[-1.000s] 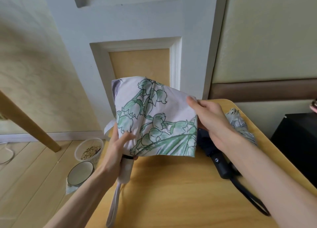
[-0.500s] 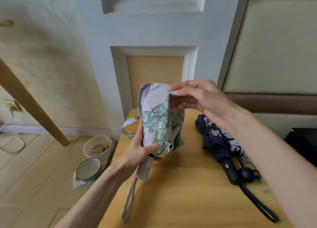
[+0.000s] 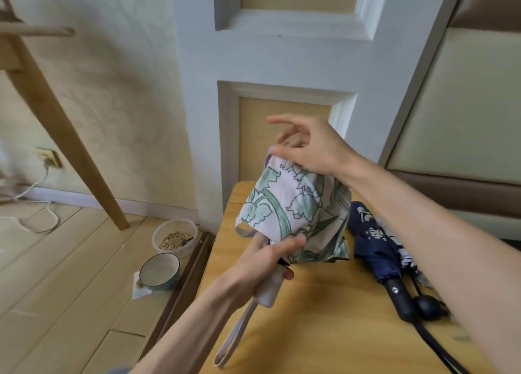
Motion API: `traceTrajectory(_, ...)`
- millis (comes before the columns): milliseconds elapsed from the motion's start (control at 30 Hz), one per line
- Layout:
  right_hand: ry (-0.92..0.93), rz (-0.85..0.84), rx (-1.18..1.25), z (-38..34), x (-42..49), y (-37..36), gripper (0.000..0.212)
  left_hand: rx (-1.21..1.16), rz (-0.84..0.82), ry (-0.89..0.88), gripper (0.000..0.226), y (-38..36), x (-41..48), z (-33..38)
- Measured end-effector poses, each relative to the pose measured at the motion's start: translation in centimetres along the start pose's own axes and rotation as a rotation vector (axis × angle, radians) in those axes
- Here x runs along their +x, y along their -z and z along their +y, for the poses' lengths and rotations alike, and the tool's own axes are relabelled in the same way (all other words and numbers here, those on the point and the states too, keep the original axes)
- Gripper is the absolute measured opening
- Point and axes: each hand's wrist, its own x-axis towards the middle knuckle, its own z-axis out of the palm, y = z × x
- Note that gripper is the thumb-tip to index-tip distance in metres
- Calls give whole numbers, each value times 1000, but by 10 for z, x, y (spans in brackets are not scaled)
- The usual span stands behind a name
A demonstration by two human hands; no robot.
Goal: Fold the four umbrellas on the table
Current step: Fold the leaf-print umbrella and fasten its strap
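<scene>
A white umbrella with a green flower print (image 3: 293,207) is held upright over the wooden table (image 3: 324,317). My left hand (image 3: 262,263) grips its pale handle, thumb pressed on the lower hem of the fabric. My right hand (image 3: 307,145) is at the top of the canopy, thumb and a finger pinching the fabric there, the other fingers spread. A grey wrist strap (image 3: 234,337) hangs from the handle. On the table to the right lies a folded navy umbrella (image 3: 377,249) with a black handle; a second black handle (image 3: 427,303) lies beside it.
On the floor at the left stand a clear tub of grain (image 3: 174,238) and a white bowl (image 3: 159,270). A slanted wooden leg (image 3: 64,137) and a white cable (image 3: 33,221) are further left. A white wall panel (image 3: 282,49) rises just behind the table.
My right hand has moved onto the top of the canopy, and the fabric now hangs wider around the shaft. My view has tilted, showing more floor and table.
</scene>
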Motion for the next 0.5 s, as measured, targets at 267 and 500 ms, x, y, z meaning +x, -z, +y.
traceTrajectory(267, -38, 149, 82, 30, -12, 24, 9, -40, 14, -19, 48, 16, 0, 6)
traceTrajectory(500, 76, 257, -28, 30, -6, 12, 10, 78, -45, -93, 36, 13, -4, -1)
